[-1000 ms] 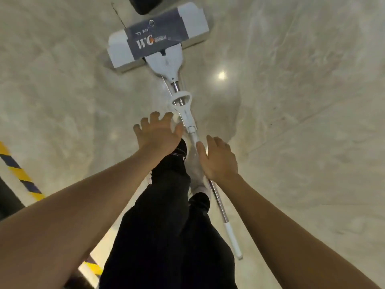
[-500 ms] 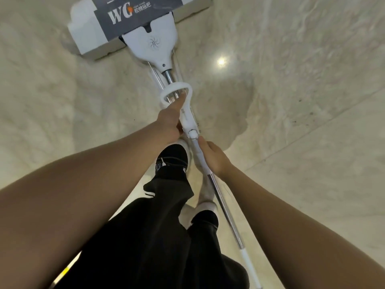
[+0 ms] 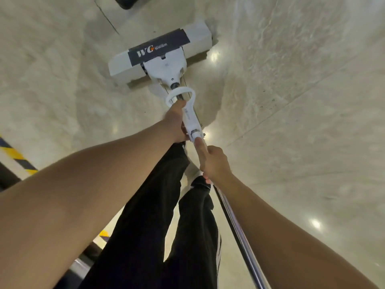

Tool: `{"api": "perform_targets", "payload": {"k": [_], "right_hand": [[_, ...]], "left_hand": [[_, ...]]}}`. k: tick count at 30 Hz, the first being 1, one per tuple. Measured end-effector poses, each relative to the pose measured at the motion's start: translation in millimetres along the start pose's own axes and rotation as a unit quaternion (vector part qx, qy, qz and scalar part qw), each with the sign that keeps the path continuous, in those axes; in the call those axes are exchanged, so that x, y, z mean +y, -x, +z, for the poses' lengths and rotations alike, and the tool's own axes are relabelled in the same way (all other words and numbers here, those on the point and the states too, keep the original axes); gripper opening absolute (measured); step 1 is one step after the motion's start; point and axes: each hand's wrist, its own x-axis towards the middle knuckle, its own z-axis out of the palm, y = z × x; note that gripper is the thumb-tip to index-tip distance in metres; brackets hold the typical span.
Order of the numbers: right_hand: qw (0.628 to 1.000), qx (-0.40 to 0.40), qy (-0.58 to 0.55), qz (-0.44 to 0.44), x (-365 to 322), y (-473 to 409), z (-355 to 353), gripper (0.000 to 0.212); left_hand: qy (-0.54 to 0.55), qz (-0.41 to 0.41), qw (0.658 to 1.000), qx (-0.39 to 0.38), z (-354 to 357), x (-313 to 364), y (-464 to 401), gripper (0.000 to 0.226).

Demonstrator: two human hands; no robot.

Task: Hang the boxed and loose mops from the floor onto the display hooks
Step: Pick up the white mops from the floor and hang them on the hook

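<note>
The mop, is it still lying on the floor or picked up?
Picked up: left hand and right hand grip the mop.

A white mop with a dark "WG" sleeve round its wide head slants away, its chrome pole running back toward the viewer.

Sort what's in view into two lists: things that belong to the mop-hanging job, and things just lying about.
Part of the job:
- mop, its head in a white box with a dark WG sleeve
- left hand gripping the white lever handle
- right hand gripping the metal pole

Just there:
- yellow-black floor tape
- dark object at the top edge
- floor
</note>
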Motion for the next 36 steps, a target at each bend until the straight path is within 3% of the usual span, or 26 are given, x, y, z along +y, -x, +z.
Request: {"api": "perform_targets", "payload": {"k": [3,10,13,19,23,25,28,33,36], "right_hand": [[0.999,-0.010,-0.032,0.021,9.6,61.5,-23.8,0.057],[0.993,0.001,-0.118,0.017,15.1,235.5,-74.9,0.061],[0.987,0.012,-0.160,-0.002,11.0,305.0,-99.7,0.061],[0.979,0.094,-0.177,-0.049,3.7,416.9,-146.7,0.070],[0.963,0.162,-0.205,-0.067,23.2,476.5,-165.8,0.087],[0.951,0.199,-0.227,-0.070,35.9,503.8,-173.8,0.084],[0.933,0.254,-0.240,-0.086,59.2,544.5,-185.0,0.069],[0.873,0.357,-0.314,-0.111,106.9,609.2,-216.1,0.057],[0.828,0.404,-0.370,-0.120,136.1,647.2,-236.5,0.058]], "left_hand": [[-0.052,0.014,0.998,-0.033,4.0,-24.0,53.7,0.034],[-0.129,0.165,0.974,-0.084,14.7,-82.0,228.5,0.069],[-0.149,0.210,0.963,-0.075,23.8,-96.3,301.0,0.059],[-0.181,0.266,0.937,-0.132,54.3,-119.4,426.1,0.038],[-0.212,0.284,0.921,-0.163,79.5,-152.9,495.0,0.037],[-0.220,0.294,0.909,-0.196,93.2,-174.9,523.8,0.039],[-0.248,0.322,0.877,-0.255,113.0,-211.8,568.6,0.040],[-0.315,0.368,0.803,-0.346,162.4,-281.3,641.2,0.026],[-0.342,0.393,0.759,-0.391,193.3,-328.0,683.5,0.035]]}}
